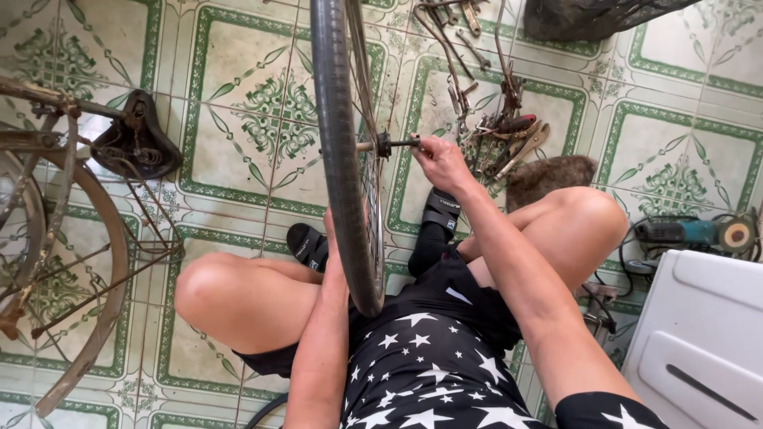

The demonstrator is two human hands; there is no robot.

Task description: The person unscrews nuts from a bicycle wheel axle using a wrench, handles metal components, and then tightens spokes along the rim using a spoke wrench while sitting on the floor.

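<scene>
No packages, signs or screens, small white label on black sandal strap (pixel 446 204)

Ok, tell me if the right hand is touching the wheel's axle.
Touching. The head view shows the right hand with fingers closed around the end of the axle sticking out from the wheel hub.

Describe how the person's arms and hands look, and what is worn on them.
Both arms are bare from the shoulder down. The right hand shows no glove, ring or watch. The left hand is mostly hidden behind the tyre. A black sleeve edge with white stars sits by the right shoulder.
</scene>
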